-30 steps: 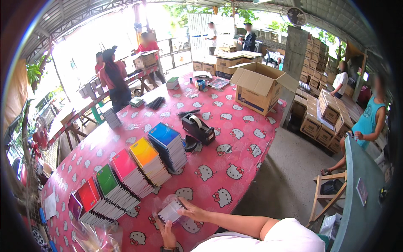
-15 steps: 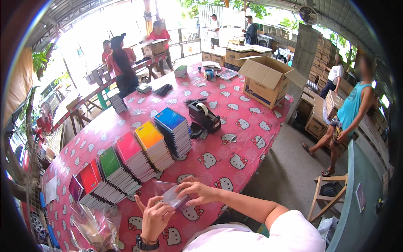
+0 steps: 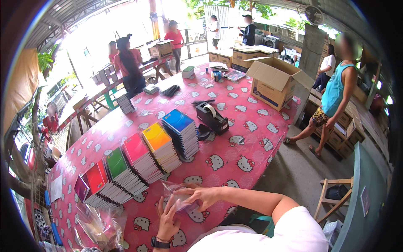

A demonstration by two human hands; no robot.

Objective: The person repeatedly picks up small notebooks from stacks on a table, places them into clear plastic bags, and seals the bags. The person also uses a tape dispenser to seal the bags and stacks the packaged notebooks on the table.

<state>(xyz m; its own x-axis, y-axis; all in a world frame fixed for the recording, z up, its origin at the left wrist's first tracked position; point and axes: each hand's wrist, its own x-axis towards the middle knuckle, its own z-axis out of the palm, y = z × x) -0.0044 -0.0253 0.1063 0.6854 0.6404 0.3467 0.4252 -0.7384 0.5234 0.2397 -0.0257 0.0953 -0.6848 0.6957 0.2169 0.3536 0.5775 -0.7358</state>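
A clear plastic bag [image 3: 169,189] with a small purple-edged item [image 3: 189,208] in it is between my hands, low over the near edge of the table. From the left, my left hand [image 3: 168,221] grips the bag with its fingers. My right hand [image 3: 202,196] reaches across from the right and presses its curled fingers on the bag's top. My palms and fingers partly hide the item, so its kind is unclear. Just beyond stands a row of spiral notebook stacks, with purple, red, green [image 3: 117,163], pink [image 3: 136,147], yellow [image 3: 156,136] and blue [image 3: 178,120] covers.
Loose clear plastic bags [image 3: 100,227] lie at the near left. A black tape dispenser [image 3: 213,119] stands beyond the blue stack. An open cardboard box [image 3: 272,88] is on the far right of the pink patterned table [image 3: 215,162]. A person in a turquoise top [image 3: 338,90] walks at right.
My left fingers have closed in on the bag, and my right hand has shifted over it. The view has swung slightly left. The person in turquoise has moved farther away.
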